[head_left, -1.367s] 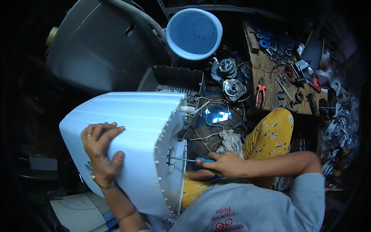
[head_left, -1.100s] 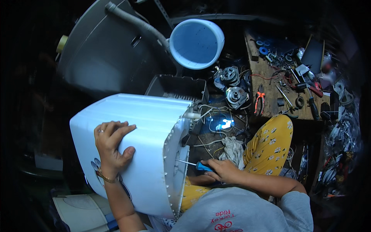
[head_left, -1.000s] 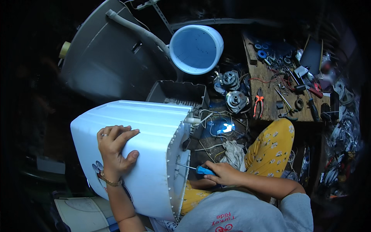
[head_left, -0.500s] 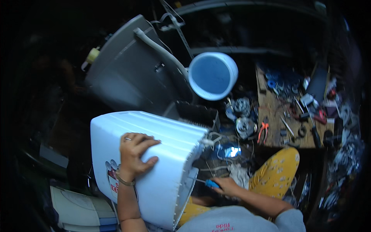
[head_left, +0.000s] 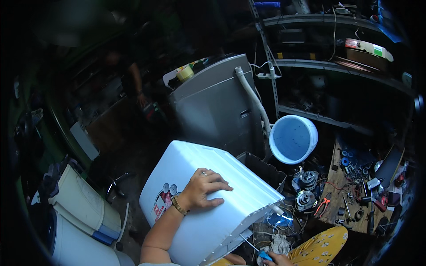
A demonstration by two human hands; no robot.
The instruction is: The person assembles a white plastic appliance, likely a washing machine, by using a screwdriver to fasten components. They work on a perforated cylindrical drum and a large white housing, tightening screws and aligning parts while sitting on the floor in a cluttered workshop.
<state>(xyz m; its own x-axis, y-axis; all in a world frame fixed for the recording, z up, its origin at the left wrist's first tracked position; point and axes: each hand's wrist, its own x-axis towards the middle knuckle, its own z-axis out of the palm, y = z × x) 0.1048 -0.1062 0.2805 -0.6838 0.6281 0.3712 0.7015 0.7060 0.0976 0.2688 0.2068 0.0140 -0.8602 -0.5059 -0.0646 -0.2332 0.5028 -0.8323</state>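
A white plastic appliance casing lies tilted on its side in front of me, with a printed picture on its left part and a row of notches along its lower rim. My left hand rests on its upper side, fingers spread and holding nothing. At the bottom edge of the head view, my right hand is closed round the blue handle of a screwdriver. The screwdriver's shaft points up and left to the casing's underside. Its tip is too small to place exactly. Part of my right hand is cut off by the frame.
A grey washing machine body stands behind, beside a round white tub. Motors sit near a wooden board bearing orange pliers and loose tools. Pale casings stand left. A person is at the back.
My view has swung up and left, so the casing and my hands appear lower and further right. Both hands stay on the casing and the screwdriver.
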